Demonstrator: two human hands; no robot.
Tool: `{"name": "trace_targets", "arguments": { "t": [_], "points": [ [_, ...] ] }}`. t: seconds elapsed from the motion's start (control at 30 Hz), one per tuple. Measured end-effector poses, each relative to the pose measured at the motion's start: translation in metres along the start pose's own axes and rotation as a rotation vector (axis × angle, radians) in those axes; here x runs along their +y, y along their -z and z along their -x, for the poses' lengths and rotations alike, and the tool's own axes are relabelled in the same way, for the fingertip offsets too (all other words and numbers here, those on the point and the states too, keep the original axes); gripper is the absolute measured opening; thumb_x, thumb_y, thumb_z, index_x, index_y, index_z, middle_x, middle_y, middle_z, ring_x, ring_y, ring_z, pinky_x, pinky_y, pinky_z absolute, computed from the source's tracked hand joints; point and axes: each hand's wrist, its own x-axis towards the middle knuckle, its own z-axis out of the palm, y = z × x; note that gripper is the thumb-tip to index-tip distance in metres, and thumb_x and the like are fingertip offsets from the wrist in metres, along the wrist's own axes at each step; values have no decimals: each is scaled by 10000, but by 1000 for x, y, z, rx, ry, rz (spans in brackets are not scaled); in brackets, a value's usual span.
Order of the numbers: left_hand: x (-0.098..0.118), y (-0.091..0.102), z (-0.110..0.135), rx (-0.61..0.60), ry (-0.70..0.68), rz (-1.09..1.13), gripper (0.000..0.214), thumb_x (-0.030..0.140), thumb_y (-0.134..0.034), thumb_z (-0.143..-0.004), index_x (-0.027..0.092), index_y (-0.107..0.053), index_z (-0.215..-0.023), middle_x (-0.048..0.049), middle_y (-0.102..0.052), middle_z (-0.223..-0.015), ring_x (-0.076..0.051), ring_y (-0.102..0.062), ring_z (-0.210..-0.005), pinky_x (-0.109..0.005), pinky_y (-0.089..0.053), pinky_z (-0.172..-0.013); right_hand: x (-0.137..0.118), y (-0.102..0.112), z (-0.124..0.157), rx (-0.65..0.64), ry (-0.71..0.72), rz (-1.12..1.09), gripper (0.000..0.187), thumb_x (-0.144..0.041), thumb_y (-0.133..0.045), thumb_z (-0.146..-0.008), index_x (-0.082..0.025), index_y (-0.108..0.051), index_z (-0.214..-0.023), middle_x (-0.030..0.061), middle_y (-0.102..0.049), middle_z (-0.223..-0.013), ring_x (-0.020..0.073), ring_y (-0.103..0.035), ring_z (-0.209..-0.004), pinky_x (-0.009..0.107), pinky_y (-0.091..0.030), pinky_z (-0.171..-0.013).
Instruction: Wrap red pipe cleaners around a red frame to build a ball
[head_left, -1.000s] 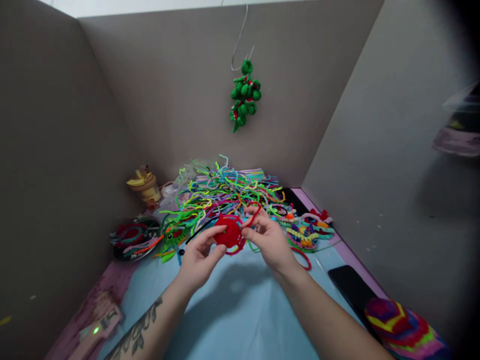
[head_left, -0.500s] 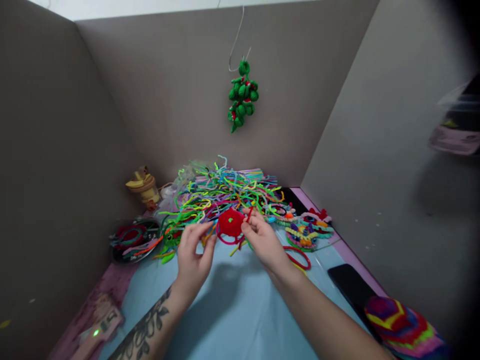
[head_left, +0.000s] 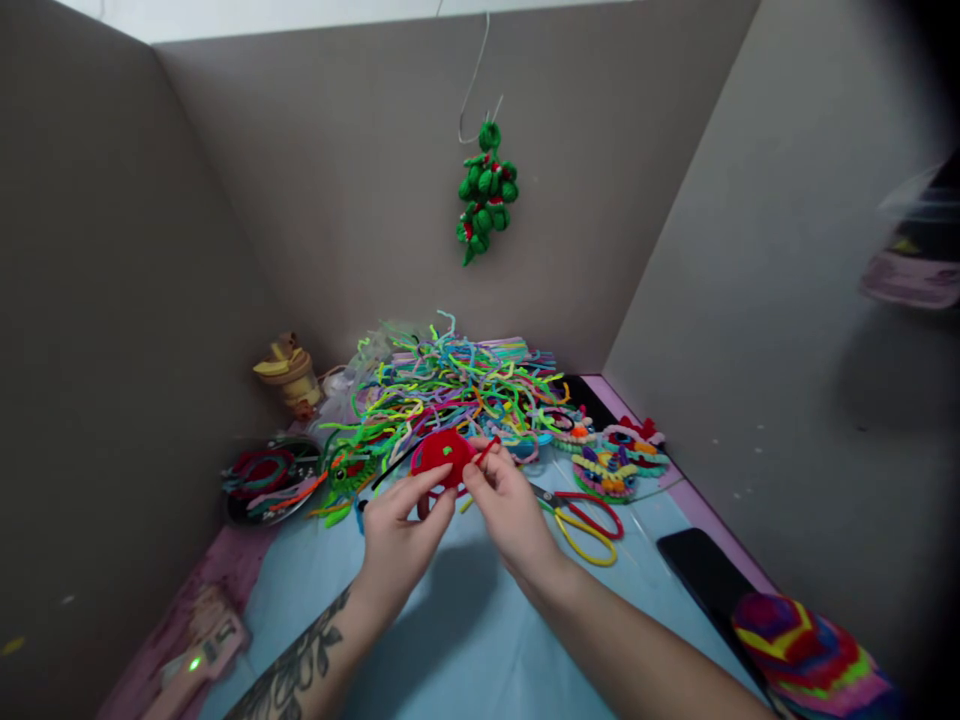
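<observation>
Both my hands meet over the blue table top (head_left: 465, 640). My left hand (head_left: 401, 535) pinches the lower edge of a round red pipe-cleaner piece (head_left: 441, 456) with a small green dot. My right hand (head_left: 508, 505) is closed on that piece's loose red end at its right side. Just behind the hands lies a big heap of coloured pipe cleaners (head_left: 450, 385).
Red-and-yellow scissors (head_left: 581, 520) lie right of my right hand. Finished colourful pieces (head_left: 615, 460) sit further right, a black phone (head_left: 701, 570) near the right wall. A dark tray of bits (head_left: 262, 480) and a yellow figure (head_left: 289, 372) stand left. A green ornament (head_left: 486, 190) hangs from the back wall.
Both hands have shifted slightly left and nearer with the red piece. My left hand, off the piece half a second ago, grips it again. The scissors now show beside my right hand.
</observation>
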Motion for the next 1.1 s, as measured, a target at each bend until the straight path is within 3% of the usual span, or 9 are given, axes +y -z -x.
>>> {"name": "trace_targets", "arguments": {
  "t": [0.33, 0.53, 0.73, 0.87, 1.0, 1.1],
  "points": [
    [2, 4, -1, 20, -27, 18, 127, 154, -668, -731, 184, -739, -831, 0, -716, -645, -78, -549, -464, -178, -453, -488, -4, -3, 4, 2, 45, -25, 235, -394, -529, -863, -201, -659, -891, 84, -557, -1121, 224, -497, -1067, 370, -409, -921],
    [1, 8, -6, -50, 36, 38, 109, 198, -680, -734, 174, -747, -815, -15, -736, -668, -94, -586, -482, -181, -465, -492, -3, -1, 0, 28, 9, -12, 232, -400, -587, -811, -185, -649, -751, 80, -576, -1094, 221, -503, -1040, 346, -409, -887],
    [-11, 22, -15, 59, 195, 8, 144, 261, -690, -730, 191, -756, -838, -22, -747, -724, -125, -631, -570, -203, -492, -560, -13, 24, -16, -46, -72, -96, 236, -409, -607, -777, -180, -662, -777, 35, -641, -801, 170, -570, -728, 277, -431, -649],
    [-16, 29, -20, 98, 302, 65, 192, 302, -711, -706, 190, -757, -855, -22, -740, -700, -124, -607, -549, -203, -470, -518, -18, 43, -27, 47, 2, 9, 185, -348, -657, -725, -175, -648, -792, -7, -584, -685, 129, -519, -627, 246, -407, -591],
    [-13, 29, -19, 95, 340, 122, 196, 308, -721, -691, 191, -760, -842, -21, -733, -679, -126, -601, -554, -205, -465, -519, -13, 42, -32, -74, -109, -14, 337, -305, -692, -655, -161, -614, -950, -49, -523, -610, 98, -471, -531, 213, -369, -494],
    [-8, 28, -19, 65, 333, 123, 179, 308, -718, -691, 195, -763, -822, -17, -726, -658, -121, -591, -543, -199, -457, -509, -7, 34, -31, -129, -176, -77, 270, -321, -678, -669, -167, -594, -875, -64, -494, -587, 73, -412, -469, 194, -319, -432]
  ]
}}
